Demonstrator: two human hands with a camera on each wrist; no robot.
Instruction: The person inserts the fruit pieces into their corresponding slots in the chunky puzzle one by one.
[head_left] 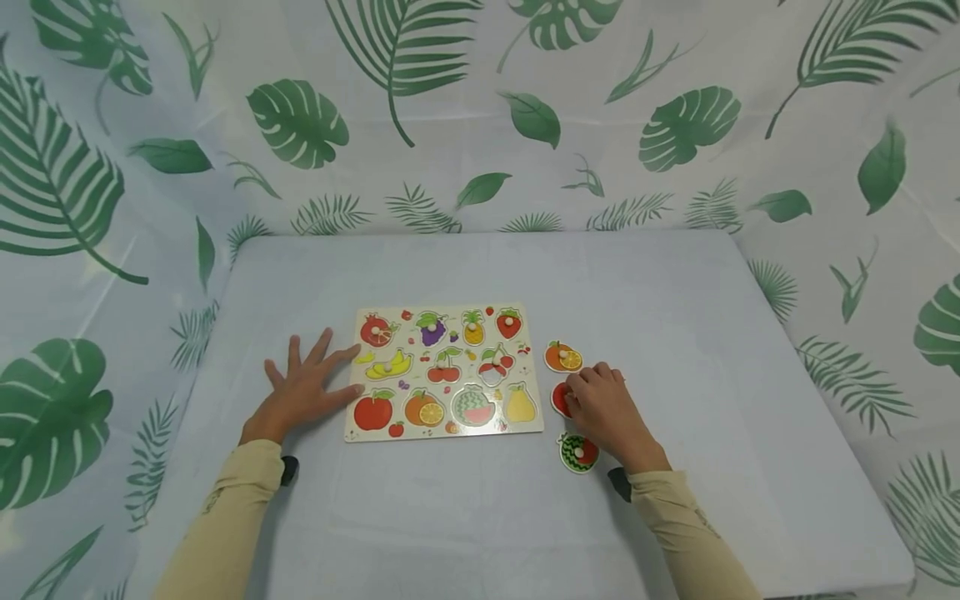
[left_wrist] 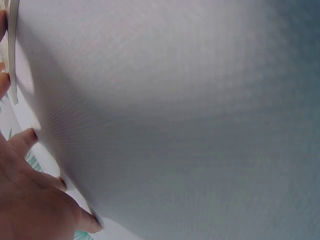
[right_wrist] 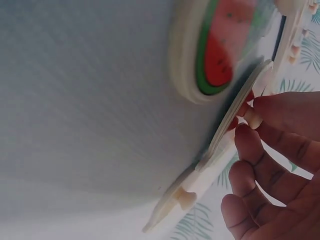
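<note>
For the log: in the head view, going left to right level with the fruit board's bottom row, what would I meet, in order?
Left hand → apple picture → orange picture → watermelon picture → pear picture → red piece, partly covered → right hand.

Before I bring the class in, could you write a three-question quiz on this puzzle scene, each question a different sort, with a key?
1. True or false: the left hand is at the left edge of the board, fingers spread.
2. How many loose pieces show right of the board?
3. Fill in: the right hand has its fingertips at the ____ piece, nearest the board's side between the orange and watermelon.

Key: 1. True. 2. Three. 3. Red.
</note>
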